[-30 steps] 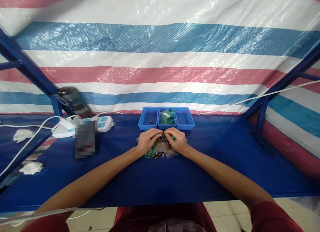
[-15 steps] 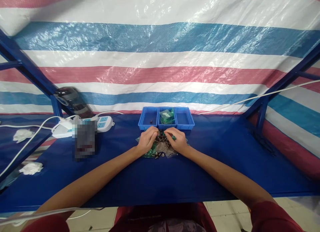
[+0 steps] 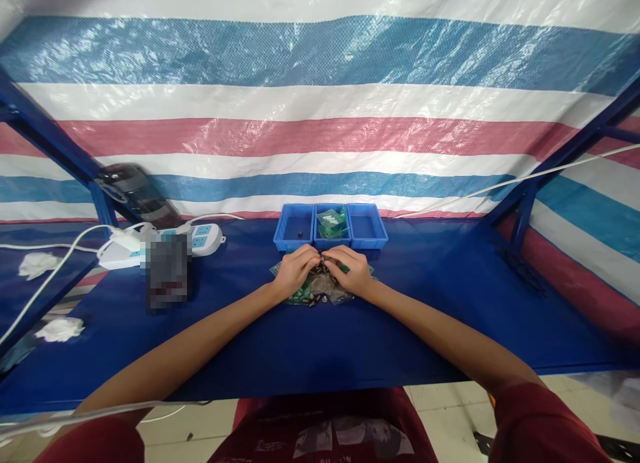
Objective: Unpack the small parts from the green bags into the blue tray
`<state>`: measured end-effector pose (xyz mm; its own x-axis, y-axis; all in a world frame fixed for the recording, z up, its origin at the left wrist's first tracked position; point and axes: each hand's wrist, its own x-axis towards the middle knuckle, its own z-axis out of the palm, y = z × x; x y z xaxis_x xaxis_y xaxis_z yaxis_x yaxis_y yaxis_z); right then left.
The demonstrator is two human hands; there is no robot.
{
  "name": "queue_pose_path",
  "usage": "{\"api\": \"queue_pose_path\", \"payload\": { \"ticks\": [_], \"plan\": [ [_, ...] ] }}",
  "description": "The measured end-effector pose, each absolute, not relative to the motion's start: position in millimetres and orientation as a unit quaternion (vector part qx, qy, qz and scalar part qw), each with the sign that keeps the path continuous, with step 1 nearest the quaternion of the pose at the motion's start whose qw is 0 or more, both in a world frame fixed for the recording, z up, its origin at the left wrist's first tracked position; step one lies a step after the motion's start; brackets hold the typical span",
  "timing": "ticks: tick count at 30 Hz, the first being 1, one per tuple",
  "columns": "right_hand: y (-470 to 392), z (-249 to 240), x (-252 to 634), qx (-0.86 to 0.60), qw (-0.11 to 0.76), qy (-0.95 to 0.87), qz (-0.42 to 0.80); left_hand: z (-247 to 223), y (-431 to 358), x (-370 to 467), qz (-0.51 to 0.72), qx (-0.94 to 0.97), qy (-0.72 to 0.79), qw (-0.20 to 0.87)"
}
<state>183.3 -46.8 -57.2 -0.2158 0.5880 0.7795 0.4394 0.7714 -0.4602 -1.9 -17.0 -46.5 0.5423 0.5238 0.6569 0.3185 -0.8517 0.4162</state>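
Observation:
My left hand and my right hand meet over a pile of small dark parts on the blue table. Both have their fingers pinched together, fingertips almost touching, and whatever lies between them is too small to name. Clear and green plastic bags are spread under and between the hands. Just behind stand three joined blue trays: the left tray holds one small dark piece, the middle tray holds green and clear packets, and the right tray shows its bare bottom.
On the left lie a white power strip with cables, a blurred dark device and crumpled white tissues. A dark bottle leans behind them. Blue frame posts flank the table, and a dark cord lies at right.
My hands have come closer together, their fingertips now nearly meeting over the pile. The whole view has shifted, so the table and trays sit slightly higher in the picture.

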Motion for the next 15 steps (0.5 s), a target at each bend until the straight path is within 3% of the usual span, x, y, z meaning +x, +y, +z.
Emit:
{"api": "queue_pose_path", "payload": {
  "ticks": [15],
  "plan": [
    [-47.3, -55.5, 180.9, -0.338, 0.535, -0.771, 0.076, -45.9, -19.1, -3.0, 0.434, 0.85, 0.275, 0.118]
  ]
}}
